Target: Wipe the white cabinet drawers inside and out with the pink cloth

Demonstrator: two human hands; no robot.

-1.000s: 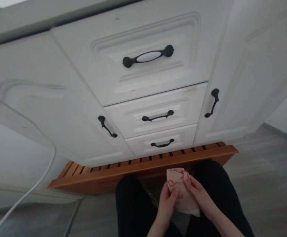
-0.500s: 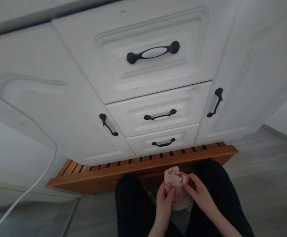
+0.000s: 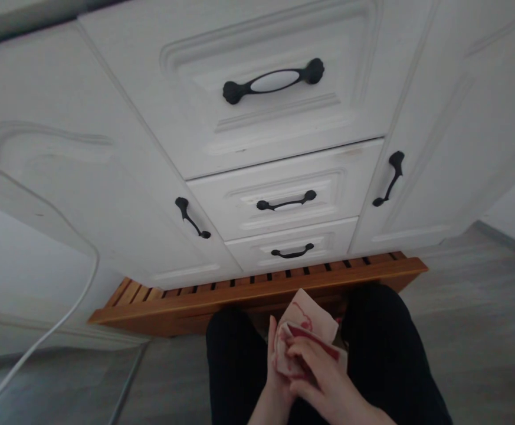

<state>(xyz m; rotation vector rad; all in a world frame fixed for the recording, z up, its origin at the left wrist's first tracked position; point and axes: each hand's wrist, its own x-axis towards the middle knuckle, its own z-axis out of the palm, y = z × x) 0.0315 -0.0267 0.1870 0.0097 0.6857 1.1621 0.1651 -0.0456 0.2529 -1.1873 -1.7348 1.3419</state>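
A pale pink cloth (image 3: 312, 316) with red line patterns and a red patch lies folded between my two hands, above my lap and between my knees. My left hand (image 3: 277, 369) supports it from the left side, its fingers pointing up and closed around the cloth's edge. Across the front of the cloth rests my right hand (image 3: 317, 369), its curled fingers pressing the fabric against my left palm. Part of the left fingers is hidden behind the cloth and the other hand.
Ahead stands a white cabinet (image 3: 213, 165) with closed drawers and dark handles. A slatted wooden platform (image 3: 239, 295) runs along its base, just beyond my dark-clothed knees. A white cable (image 3: 53, 341) hangs at the left. Grey flooring (image 3: 469, 330) shows at the right.
The cloth has been spread more and turned, showing a red patch. My right hand has moved left over it, close against my left hand. The view has shifted slightly.
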